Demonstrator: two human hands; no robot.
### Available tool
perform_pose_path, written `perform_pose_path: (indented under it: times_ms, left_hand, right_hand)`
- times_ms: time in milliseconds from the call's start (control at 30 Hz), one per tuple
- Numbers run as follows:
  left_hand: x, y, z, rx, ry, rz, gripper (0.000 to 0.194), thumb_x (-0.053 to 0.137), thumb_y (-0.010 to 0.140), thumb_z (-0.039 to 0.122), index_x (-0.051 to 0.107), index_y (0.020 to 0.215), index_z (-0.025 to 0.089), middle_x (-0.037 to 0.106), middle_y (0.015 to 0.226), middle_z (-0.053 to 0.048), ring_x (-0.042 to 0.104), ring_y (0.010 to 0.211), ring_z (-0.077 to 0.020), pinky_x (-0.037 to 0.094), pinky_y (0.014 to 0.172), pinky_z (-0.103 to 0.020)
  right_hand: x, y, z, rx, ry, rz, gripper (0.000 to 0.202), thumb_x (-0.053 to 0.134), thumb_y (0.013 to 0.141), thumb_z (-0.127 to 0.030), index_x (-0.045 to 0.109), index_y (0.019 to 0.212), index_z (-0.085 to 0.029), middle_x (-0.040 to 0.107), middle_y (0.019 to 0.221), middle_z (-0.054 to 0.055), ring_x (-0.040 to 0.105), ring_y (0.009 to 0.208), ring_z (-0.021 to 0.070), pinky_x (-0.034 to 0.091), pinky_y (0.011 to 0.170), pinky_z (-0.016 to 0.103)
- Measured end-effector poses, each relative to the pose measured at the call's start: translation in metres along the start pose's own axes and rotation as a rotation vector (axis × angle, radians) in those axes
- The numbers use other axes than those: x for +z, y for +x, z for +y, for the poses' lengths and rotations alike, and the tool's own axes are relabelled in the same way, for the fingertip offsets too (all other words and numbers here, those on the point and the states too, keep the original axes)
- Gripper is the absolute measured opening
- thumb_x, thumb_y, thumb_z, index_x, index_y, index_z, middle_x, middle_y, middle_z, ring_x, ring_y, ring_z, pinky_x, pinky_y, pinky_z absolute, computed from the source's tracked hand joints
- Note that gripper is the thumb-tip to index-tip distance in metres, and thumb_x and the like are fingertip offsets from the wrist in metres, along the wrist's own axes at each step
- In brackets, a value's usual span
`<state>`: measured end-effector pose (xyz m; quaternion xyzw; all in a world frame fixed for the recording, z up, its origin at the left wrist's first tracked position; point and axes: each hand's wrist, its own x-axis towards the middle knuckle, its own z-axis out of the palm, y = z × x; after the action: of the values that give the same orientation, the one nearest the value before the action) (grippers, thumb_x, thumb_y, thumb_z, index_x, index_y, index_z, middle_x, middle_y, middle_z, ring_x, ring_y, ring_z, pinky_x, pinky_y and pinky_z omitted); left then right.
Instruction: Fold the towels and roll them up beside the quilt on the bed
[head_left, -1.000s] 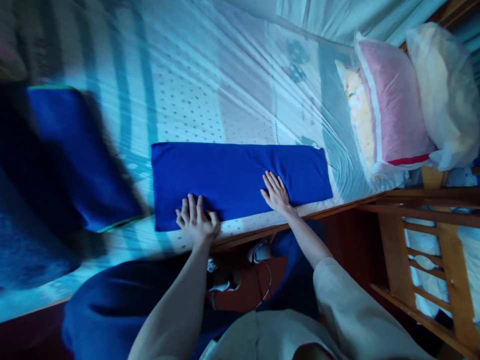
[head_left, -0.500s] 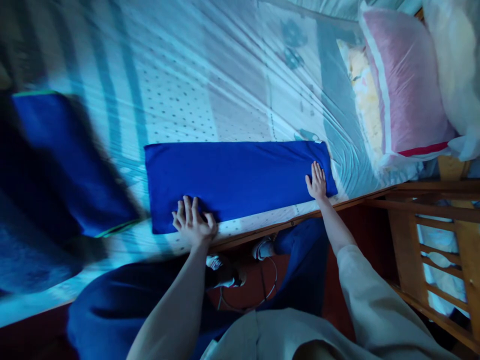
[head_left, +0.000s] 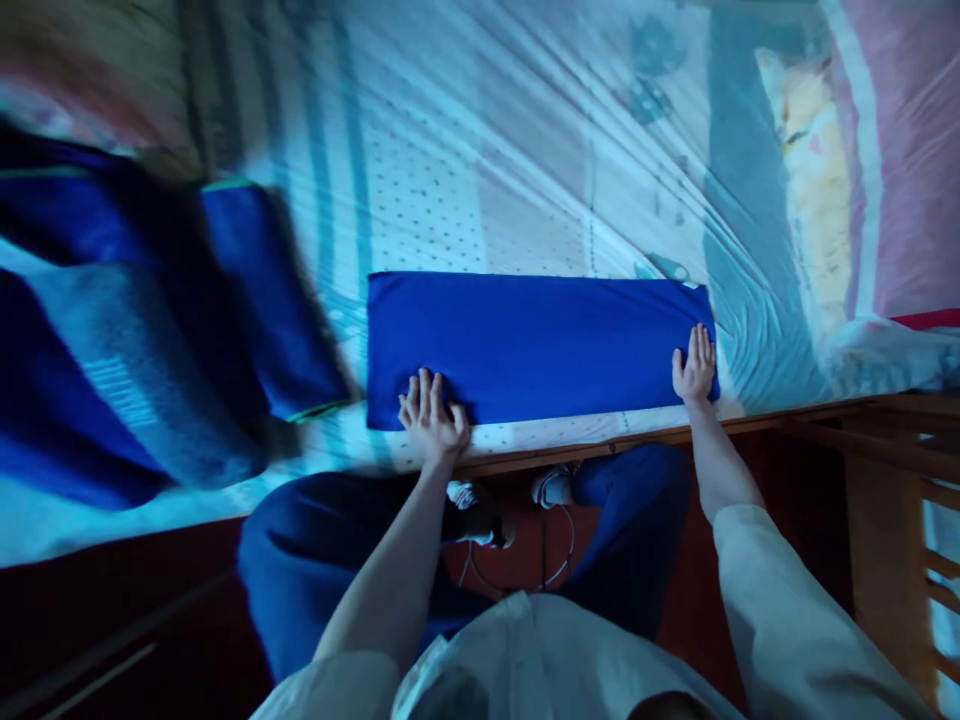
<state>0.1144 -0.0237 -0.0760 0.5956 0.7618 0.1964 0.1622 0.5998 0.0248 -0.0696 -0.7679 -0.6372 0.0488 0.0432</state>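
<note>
A blue cloth [head_left: 540, 345] lies flat as a long rectangle along the near edge of the bed, with a small white tag at its far right corner. My left hand [head_left: 433, 415] rests on its near edge toward the left end, fingers spread and holding nothing. At the right end, my right hand [head_left: 696, 365] lies flat on the cloth, its fingers stretched out and nothing in them.
On the left of the bed [head_left: 420, 200] are a folded blue cloth with green edging [head_left: 270, 300], a grey-blue towel [head_left: 142, 370] and more dark blue cloth. A cat-print pillow [head_left: 817, 190] and a pink pillow [head_left: 919, 180] lie at the right. A wooden frame [head_left: 885, 520] stands below them.
The view has shifted left, so the bed things appear further right and more of the towels shows. Both hands remain on the blue cloth at about the same places.
</note>
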Motion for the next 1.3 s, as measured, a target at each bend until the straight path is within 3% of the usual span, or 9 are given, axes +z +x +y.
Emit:
perform_pose_path:
  times_ms: [167,267,367,533,633,700,800,1067,1300]
  left_hand:
    - [-0.003,0.001,-0.002,-0.005,0.026,-0.018,0.062,0.044,0.093,0.03,0.051,0.152,0.012,0.039,0.167,-0.016,0.027,0.159,-0.0289,0.015,0.132,-0.054]
    - [0.003,-0.003,0.016,-0.034,0.032,-0.033,0.066,0.044,0.096,0.032,0.042,0.157,0.009,0.028,0.171,-0.018,0.017,0.162,-0.0315,0.009,0.132,-0.059]
    - [0.025,-0.011,0.063,0.07,-0.031,-0.071,0.068,0.041,0.099,0.033,0.03,0.163,0.012,0.009,0.175,-0.016,-0.001,0.164,-0.0312,0.003,0.132,-0.063]
    - [0.083,-0.009,0.161,0.506,-0.151,-0.225,0.072,0.036,0.102,0.036,0.014,0.168,0.016,0.001,0.176,-0.011,-0.006,0.163,-0.0277,0.007,0.133,-0.059]
    - [0.108,0.004,0.18,0.602,-0.085,-0.275,0.07,0.033,0.103,0.033,0.016,0.167,0.011,0.005,0.176,-0.012,-0.004,0.162,-0.0256,0.008,0.134,-0.054]
    - [0.113,0.013,0.171,0.606,-0.05,-0.285,0.068,0.031,0.104,0.034,0.02,0.166,0.009,0.011,0.175,-0.013,-0.002,0.162,-0.0244,0.008,0.135,-0.052]
    - [0.103,0.024,0.138,0.584,-0.035,-0.273,0.067,0.029,0.106,0.039,0.024,0.165,0.009,0.019,0.174,-0.014,0.003,0.163,-0.0227,0.007,0.135,-0.05]
    - [0.036,0.048,0.035,0.29,0.008,-0.14,0.07,0.031,0.105,0.046,0.024,0.166,0.012,0.024,0.173,-0.013,0.009,0.163,-0.0239,0.007,0.134,-0.05]
    - [-0.025,0.058,-0.053,0.084,0.089,-0.094,0.07,0.033,0.104,0.043,0.028,0.163,0.005,0.023,0.172,-0.018,0.013,0.163,-0.025,0.012,0.134,-0.047]
  right_hand:
    - [0.014,0.002,0.009,-0.039,0.023,0.099,0.065,0.032,0.102,-0.035,0.037,0.16,-0.005,0.042,0.164,0.022,0.035,0.156,0.0289,0.03,0.127,0.053]
    - [0.018,0.003,0.011,-0.048,0.035,0.129,0.064,0.035,0.1,-0.032,0.038,0.159,-0.008,0.044,0.163,0.022,0.038,0.155,0.0303,0.03,0.126,0.055]
    - [0.019,0.003,0.012,-0.051,0.051,0.147,0.065,0.036,0.098,-0.031,0.04,0.159,-0.008,0.045,0.162,0.022,0.039,0.154,0.0314,0.031,0.125,0.056]
    - [0.018,0.003,0.01,-0.039,0.078,0.158,0.067,0.037,0.097,-0.034,0.043,0.157,-0.007,0.047,0.16,0.023,0.042,0.152,0.0322,0.033,0.123,0.058]
    - [0.017,0.003,0.008,-0.032,0.092,0.168,0.067,0.036,0.096,-0.035,0.045,0.157,-0.008,0.047,0.16,0.023,0.043,0.151,0.0323,0.032,0.124,0.059]
    - [0.018,0.003,0.008,-0.023,0.094,0.169,0.067,0.035,0.096,-0.035,0.046,0.156,-0.007,0.047,0.16,0.024,0.043,0.152,0.032,0.031,0.124,0.058]
    - [0.02,0.005,0.008,-0.002,0.075,0.165,0.069,0.035,0.095,-0.037,0.049,0.153,-0.003,0.048,0.158,0.026,0.043,0.152,0.0322,0.031,0.125,0.055]
    - [0.022,0.008,0.01,0.0,0.037,0.155,0.07,0.039,0.091,-0.034,0.049,0.153,-0.003,0.051,0.155,0.027,0.044,0.15,0.0315,0.035,0.122,0.053]
    - [0.02,0.007,0.009,0.024,0.041,0.134,0.074,0.042,0.087,-0.035,0.05,0.153,-0.004,0.05,0.157,0.024,0.044,0.151,0.0307,0.034,0.124,0.05]
